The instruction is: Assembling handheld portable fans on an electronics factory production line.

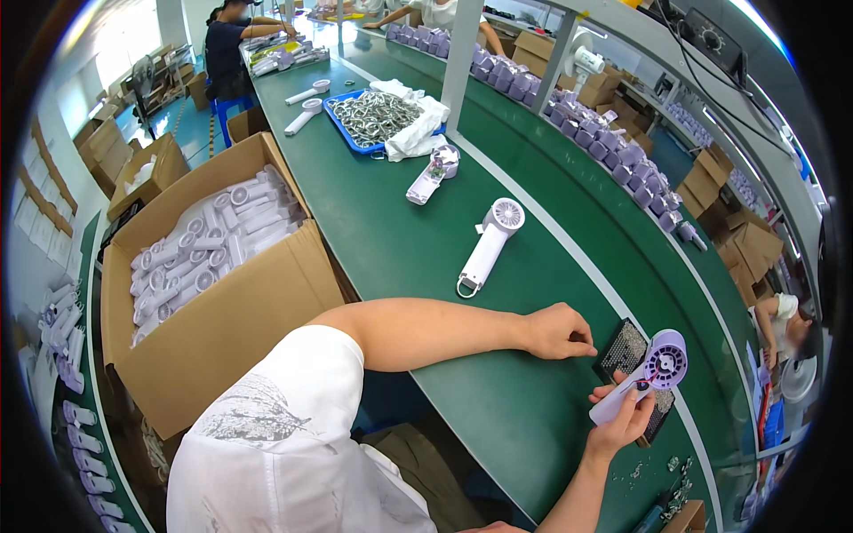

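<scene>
At lower right, the right hand (625,423) grips 1 lavender handheld fan (657,369); the left hand (558,331), grip unclear, is near 1 black parts tray (613,343).

Bright, whitish light filled my view, with glare washing out the window (133,40) at upper left and a strip light (756,21) glowing at upper right. My green workbench (524,413) looked evenly lit. My left hand (555,331) and right hand (621,428) came out sharp, while the distant co-worker (229,53) looked soft. Straight edges bowed toward the black, rounded rim.
</scene>
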Action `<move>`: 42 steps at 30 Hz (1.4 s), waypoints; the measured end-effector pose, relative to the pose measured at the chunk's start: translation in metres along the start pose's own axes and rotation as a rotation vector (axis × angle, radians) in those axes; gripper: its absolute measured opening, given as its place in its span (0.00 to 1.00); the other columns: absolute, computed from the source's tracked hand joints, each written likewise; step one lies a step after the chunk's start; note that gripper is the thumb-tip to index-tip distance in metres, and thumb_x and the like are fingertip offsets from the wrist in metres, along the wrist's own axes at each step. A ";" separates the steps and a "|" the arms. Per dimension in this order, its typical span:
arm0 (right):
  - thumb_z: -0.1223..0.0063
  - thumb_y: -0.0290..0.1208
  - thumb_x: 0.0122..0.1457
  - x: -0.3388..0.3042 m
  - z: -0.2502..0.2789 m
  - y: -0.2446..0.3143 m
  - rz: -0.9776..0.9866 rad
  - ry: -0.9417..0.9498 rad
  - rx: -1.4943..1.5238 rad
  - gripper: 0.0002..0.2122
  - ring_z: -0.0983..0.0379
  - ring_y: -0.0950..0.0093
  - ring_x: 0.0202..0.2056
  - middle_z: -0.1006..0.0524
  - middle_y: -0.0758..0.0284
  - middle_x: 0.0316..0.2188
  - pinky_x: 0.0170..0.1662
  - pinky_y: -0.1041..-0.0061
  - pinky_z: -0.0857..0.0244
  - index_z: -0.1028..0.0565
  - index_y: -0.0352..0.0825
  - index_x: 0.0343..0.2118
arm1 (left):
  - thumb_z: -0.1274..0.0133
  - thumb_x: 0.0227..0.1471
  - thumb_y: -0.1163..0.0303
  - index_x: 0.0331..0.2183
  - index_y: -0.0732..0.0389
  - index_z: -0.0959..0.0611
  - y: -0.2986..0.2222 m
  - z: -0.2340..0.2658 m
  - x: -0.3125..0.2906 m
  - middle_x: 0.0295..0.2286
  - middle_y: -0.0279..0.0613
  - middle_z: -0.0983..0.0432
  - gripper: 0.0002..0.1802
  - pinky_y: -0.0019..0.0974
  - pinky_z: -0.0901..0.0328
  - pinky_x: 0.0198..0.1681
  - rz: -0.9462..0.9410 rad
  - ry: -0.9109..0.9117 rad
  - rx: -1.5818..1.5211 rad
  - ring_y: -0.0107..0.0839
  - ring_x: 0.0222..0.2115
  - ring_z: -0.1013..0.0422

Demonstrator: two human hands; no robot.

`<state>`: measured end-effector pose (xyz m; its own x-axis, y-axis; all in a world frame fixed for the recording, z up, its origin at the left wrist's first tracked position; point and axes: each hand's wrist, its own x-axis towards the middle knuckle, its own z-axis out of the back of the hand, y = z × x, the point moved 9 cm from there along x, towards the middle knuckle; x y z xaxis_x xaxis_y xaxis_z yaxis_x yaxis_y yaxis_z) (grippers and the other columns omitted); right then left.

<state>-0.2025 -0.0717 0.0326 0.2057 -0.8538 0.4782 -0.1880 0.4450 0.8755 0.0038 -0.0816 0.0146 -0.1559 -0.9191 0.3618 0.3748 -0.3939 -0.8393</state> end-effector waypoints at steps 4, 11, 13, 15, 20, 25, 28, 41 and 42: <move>0.57 0.32 0.71 -0.005 0.005 0.005 -0.013 -0.041 0.016 0.14 0.21 0.71 0.25 0.21 0.51 0.40 0.27 0.74 0.22 0.35 0.25 0.51 | 0.35 0.55 0.60 0.34 0.63 0.11 -0.005 -0.006 0.001 0.29 0.47 0.17 0.14 0.39 0.27 0.35 -0.020 0.012 -0.014 0.39 0.29 0.21; 0.51 0.29 0.70 -0.003 -0.007 -0.020 -0.133 -0.034 0.197 0.17 0.18 0.65 0.30 0.20 0.45 0.45 0.32 0.66 0.20 0.37 0.29 0.57 | 0.36 0.56 0.56 0.37 0.58 0.10 0.002 0.002 0.002 0.33 0.47 0.14 0.16 0.39 0.24 0.40 0.026 -0.001 0.087 0.36 0.34 0.18; 0.49 0.26 0.68 0.002 -0.028 -0.015 -0.179 -0.025 0.218 0.17 0.18 0.70 0.30 0.19 0.52 0.43 0.33 0.71 0.21 0.35 0.28 0.57 | 0.37 0.57 0.59 0.39 0.61 0.10 0.010 0.019 -0.006 0.34 0.46 0.14 0.15 0.37 0.25 0.41 0.098 -0.005 0.114 0.32 0.35 0.18; 0.49 0.25 0.68 0.005 -0.027 -0.016 -0.117 -0.027 0.199 0.15 0.19 0.73 0.30 0.20 0.58 0.39 0.32 0.74 0.21 0.33 0.25 0.54 | 0.36 0.58 0.64 0.39 0.64 0.11 0.012 0.022 -0.005 0.34 0.44 0.14 0.13 0.34 0.25 0.41 0.105 -0.011 0.046 0.28 0.35 0.19; 0.55 0.26 0.71 0.004 -0.006 0.004 -0.082 -0.020 0.044 0.15 0.19 0.73 0.30 0.20 0.50 0.43 0.32 0.74 0.20 0.35 0.23 0.55 | 0.38 0.59 0.68 0.40 0.66 0.12 0.007 0.001 0.007 0.33 0.43 0.15 0.12 0.32 0.27 0.40 0.090 0.051 -0.032 0.29 0.35 0.19; 0.53 0.26 0.70 -0.001 -0.009 0.002 -0.101 -0.022 0.148 0.16 0.19 0.72 0.30 0.20 0.53 0.42 0.32 0.73 0.21 0.36 0.23 0.55 | 0.38 0.60 0.68 0.40 0.67 0.12 0.015 0.001 0.002 0.33 0.43 0.15 0.11 0.31 0.27 0.40 0.115 0.041 -0.045 0.27 0.34 0.20; 0.52 0.26 0.69 0.001 -0.015 0.007 -0.072 -0.008 0.133 0.15 0.19 0.73 0.30 0.20 0.55 0.40 0.31 0.74 0.21 0.34 0.23 0.53 | 0.38 0.60 0.69 0.40 0.68 0.13 0.017 0.006 -0.002 0.32 0.41 0.15 0.11 0.29 0.27 0.40 0.119 0.034 -0.085 0.26 0.34 0.20; 0.52 0.26 0.70 0.003 -0.012 0.006 -0.090 -0.003 0.112 0.14 0.19 0.73 0.29 0.19 0.54 0.40 0.29 0.74 0.21 0.34 0.22 0.53 | 0.38 0.59 0.69 0.40 0.67 0.12 0.011 0.006 0.002 0.31 0.40 0.15 0.11 0.29 0.28 0.36 0.101 0.032 -0.053 0.24 0.31 0.22; 0.52 0.26 0.70 0.003 -0.012 0.006 -0.092 0.003 0.104 0.14 0.19 0.73 0.29 0.19 0.54 0.40 0.30 0.74 0.21 0.34 0.22 0.53 | 0.39 0.61 0.70 0.41 0.68 0.13 0.012 0.004 0.002 0.32 0.41 0.15 0.11 0.29 0.28 0.39 0.114 0.055 -0.045 0.25 0.34 0.21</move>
<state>-0.1912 -0.0682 0.0395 0.2291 -0.8889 0.3968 -0.2671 0.3346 0.9037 0.0120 -0.0885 0.0073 -0.1654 -0.9563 0.2411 0.3519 -0.2856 -0.8914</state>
